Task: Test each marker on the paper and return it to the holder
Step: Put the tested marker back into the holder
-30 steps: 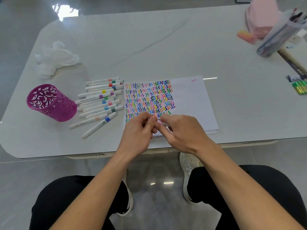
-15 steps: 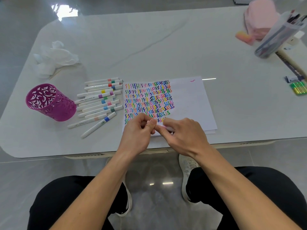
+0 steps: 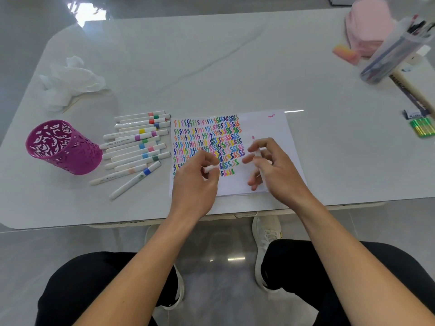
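A white paper [image 3: 263, 128] covered with rows of coloured squiggles lies near the table's front edge. My right hand [image 3: 275, 170] holds an uncapped pink marker [image 3: 256, 149] over the paper, its pink tip pointing away from me. My left hand [image 3: 197, 182] pinches the marker's white cap [image 3: 210, 168] above the paper's lower left part. Several white markers [image 3: 136, 147] with coloured bands lie in a row left of the paper. A magenta cut-out holder [image 3: 58, 147] stands at the far left, tilted, with nothing visible inside.
Crumpled white tissue [image 3: 70, 78] lies behind the holder. At the back right sit a pink pouch [image 3: 369, 27], an orange eraser [image 3: 346, 54], a clear pen case [image 3: 395, 50] and a long box [image 3: 409, 90]. Green batteries [image 3: 422, 127] lie at the right edge.
My hands were together on the capped marker. They have pulled apart: the cap came off in my left hand and my right hand carried the marker right and forward.
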Tool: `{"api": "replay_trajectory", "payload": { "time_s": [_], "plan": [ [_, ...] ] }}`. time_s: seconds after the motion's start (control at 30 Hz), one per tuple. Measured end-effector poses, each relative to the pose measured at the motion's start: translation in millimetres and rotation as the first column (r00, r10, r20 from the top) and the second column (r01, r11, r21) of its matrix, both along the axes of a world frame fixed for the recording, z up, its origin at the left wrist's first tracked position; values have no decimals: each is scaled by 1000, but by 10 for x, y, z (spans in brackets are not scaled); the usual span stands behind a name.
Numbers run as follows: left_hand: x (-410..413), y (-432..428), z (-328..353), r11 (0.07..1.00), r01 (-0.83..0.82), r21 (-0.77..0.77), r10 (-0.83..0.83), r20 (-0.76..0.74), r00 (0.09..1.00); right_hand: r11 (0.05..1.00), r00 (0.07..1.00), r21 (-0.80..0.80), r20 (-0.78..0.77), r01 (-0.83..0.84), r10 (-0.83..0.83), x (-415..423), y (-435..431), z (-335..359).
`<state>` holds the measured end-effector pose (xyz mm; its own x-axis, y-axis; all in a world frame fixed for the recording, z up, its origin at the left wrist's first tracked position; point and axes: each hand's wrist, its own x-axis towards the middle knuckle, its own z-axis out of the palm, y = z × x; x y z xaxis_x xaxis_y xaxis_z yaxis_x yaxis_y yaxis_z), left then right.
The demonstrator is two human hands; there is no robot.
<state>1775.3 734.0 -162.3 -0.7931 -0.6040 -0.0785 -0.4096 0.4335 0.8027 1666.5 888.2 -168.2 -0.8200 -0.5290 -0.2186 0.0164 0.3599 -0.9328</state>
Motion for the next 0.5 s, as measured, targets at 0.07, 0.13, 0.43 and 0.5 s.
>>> {"api": "replay_trajectory", "payload": {
  "time_s": [0.07, 0.13, 0.43, 0.5],
  "plan": [
    [-44, -17, -10, 999, 18, -37, -17, 25, 1000, 991, 989, -114, 136, 67, -52, -61, 3, 17],
    [-105, -19, -29, 996, 46, -74, -42, 53, 998, 983, 984, -150, 158, 107, -82, -116, 9, 20],
    [-512, -165, -138, 955, 127, -268, -105, 95, 990, 980, 973, -87, -131, 180, -190, -412, -260, 20],
    [-573, -192, -171, 937, 172, -303, -149, 96, 984, 974, 968, -85, -119, 210, -219, -480, -307, -19]
  ]
}}
